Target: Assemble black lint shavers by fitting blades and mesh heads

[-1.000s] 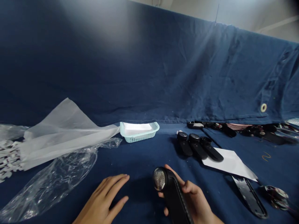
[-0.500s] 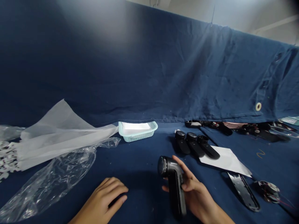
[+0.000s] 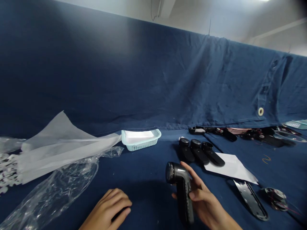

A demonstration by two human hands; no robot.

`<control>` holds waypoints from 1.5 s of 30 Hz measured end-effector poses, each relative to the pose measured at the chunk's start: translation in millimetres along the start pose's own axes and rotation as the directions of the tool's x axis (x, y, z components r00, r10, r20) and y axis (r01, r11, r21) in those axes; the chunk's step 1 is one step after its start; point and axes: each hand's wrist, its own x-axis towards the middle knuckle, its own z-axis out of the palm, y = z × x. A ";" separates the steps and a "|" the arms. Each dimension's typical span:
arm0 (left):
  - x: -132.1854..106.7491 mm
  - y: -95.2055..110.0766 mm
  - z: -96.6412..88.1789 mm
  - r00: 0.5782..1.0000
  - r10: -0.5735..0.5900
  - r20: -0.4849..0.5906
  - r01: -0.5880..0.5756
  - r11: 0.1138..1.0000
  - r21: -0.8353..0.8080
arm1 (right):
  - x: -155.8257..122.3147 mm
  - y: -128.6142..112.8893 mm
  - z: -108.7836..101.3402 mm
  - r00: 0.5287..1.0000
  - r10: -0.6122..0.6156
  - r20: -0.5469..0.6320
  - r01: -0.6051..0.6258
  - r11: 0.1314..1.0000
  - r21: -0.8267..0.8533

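Observation:
My right hand (image 3: pixel 203 198) is closed round the handle of a black handheld device (image 3: pixel 183 191). Its round head with a ribbed ring points to the left, and the handle hangs down toward the table. Thumb and fingers grip the handle from the right. Resting on the blue cloth, my left hand (image 3: pixel 111 207) holds nothing; its fingers are slightly bent, with the thumb apart. Beyond my right hand, three similar black devices (image 3: pixel 198 151) lie side by side, one partly over a white sheet of paper (image 3: pixel 232 166).
A light-green basket (image 3: pixel 141 145) holding white sheets stands at the back. Clear plastic (image 3: pixel 67 188) and white foam sheeting (image 3: pixel 69 147) cover the left. At right lie an open black shell (image 3: pixel 250 198), a round part with wires (image 3: pixel 275 198) and more parts. A blue curtain (image 3: pixel 144 73) hangs behind.
The view has tilted up slightly. My right hand has shifted a little to the right with the device, which is now slightly more upright. My left hand stays on the cloth.

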 end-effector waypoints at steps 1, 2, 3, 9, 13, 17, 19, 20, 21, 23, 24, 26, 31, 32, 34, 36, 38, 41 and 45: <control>0.1 -0.2 -0.1 1.000 0.006 0.012 -0.006 1.000 0.004 | -0.3 -0.4 0.9 1.000 -0.007 0.000 0.007 1.000 -0.013; 0.3 -0.6 -0.6 0.999 0.019 0.032 -0.019 1.000 0.010 | -0.6 -0.8 1.7 1.000 -0.014 0.001 0.014 1.000 -0.028; 0.6 -1.2 -1.6 0.998 0.030 0.050 -0.031 0.999 0.019 | -0.7 -1.3 2.5 1.000 -0.019 0.000 0.019 0.999 -0.044; 1.9 -3.9 -6.5 0.993 0.051 0.109 -0.056 0.998 0.037 | -0.1 -2.3 6.0 0.999 -0.052 -0.004 0.052 0.991 -0.123; 1.9 -3.8 -4.8 0.995 0.026 0.098 -0.030 0.999 0.032 | -0.3 -0.5 6.9 0.994 -0.105 -0.029 0.099 0.982 -0.162; 2.8 -4.2 -5.4 0.997 0.038 0.060 -0.040 0.999 0.025 | 0.0 -0.8 9.2 0.992 -0.124 -0.036 0.116 0.979 -0.168; 3.7 -4.2 -6.7 0.996 0.052 0.076 -0.054 0.998 0.023 | -0.2 -1.5 11.3 0.991 -0.127 -0.035 0.120 0.980 -0.161; 3.9 -4.0 -7.0 0.996 0.048 0.081 -0.050 0.999 0.021 | -0.4 -1.8 12.4 0.991 -0.129 -0.036 0.122 0.980 -0.157; 4.0 -3.8 -6.9 0.996 0.036 0.081 -0.037 0.999 0.018 | -0.5 -2.1 13.5 0.990 -0.133 -0.042 0.125 0.980 -0.153; 3.4 -3.3 -5.0 0.997 0.004 0.076 -0.004 1.000 0.005 | -0.3 -2.5 14.9 0.988 -0.141 -0.058 0.131 0.981 -0.145; 2.8 -3.2 -3.5 0.998 -0.013 0.069 0.013 1.000 -0.001 | 0.1 -2.8 15.2 0.987 -0.147 -0.066 0.137 0.981 -0.140; 1.5 -3.3 -0.1 0.998 -0.038 0.049 0.038 0.999 -0.007 | 1.4 -3.4 14.8 0.985 -0.155 -0.071 0.145 0.981 -0.126; 1.2 -6.3 3.2 0.999 -0.036 0.018 0.036 0.999 -0.005 | 2.6 -3.8 9.9 0.994 -0.106 -0.039 0.104 0.993 -0.054; 1.7 -7.1 2.8 0.999 -0.041 0.020 0.042 0.999 -0.003 | 1.7 -3.5 8.7 0.995 -0.098 -0.031 0.097 0.994 -0.044; 2.6 -8.6 1.5 0.997 -0.044 0.065 0.044 0.999 -0.001 | -0.9 -3.1 6.9 0.996 -0.089 -0.023 0.089 0.995 -0.036; 3.3 -9.4 0.7 0.992 -0.046 0.114 0.046 0.999 0.002 | -3.7 -2.8 6.4 0.997 -0.076 -0.022 0.075 0.997 -0.035; 3.5 -9.6 0.5 0.991 -0.063 0.120 0.063 0.998 0.005 | -5.2 -2.1 6.7 0.999 -0.042 -0.031 0.041 0.999 -0.031; 3.2 -10.7 -0.2 0.992 -0.078 0.101 0.077 0.997 0.007 | -2.9 2.5 5.5 0.997 0.027 -0.075 -0.027 1.000 -0.010; 4.0 -14.6 -2.7 0.988 -0.026 0.153 0.027 1.000 -0.007 | 6.7 17.6 -3.0 0.992 0.058 -0.112 -0.053 0.997 0.047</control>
